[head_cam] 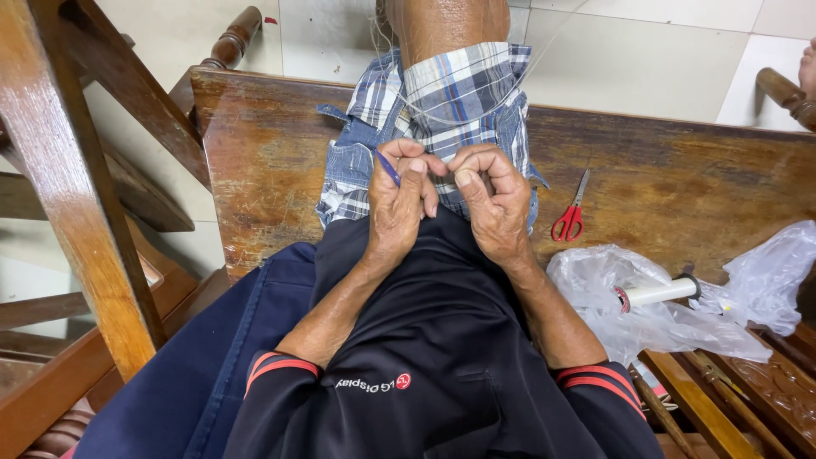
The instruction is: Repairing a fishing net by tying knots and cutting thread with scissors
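Plaid garment (450,93), two hands, one scissors (569,217)

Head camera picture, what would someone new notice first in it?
At centre, the left hand and right hand meet, fingers pinched; the left holds a thin blue tool against plaid cloth draped over a knee. Red-handled scissors lie on the wooden bench to the right, above a white spool on clear plastic bags.

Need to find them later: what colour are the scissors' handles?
Red, seen in the head view: the scissors lie on the wooden bench.
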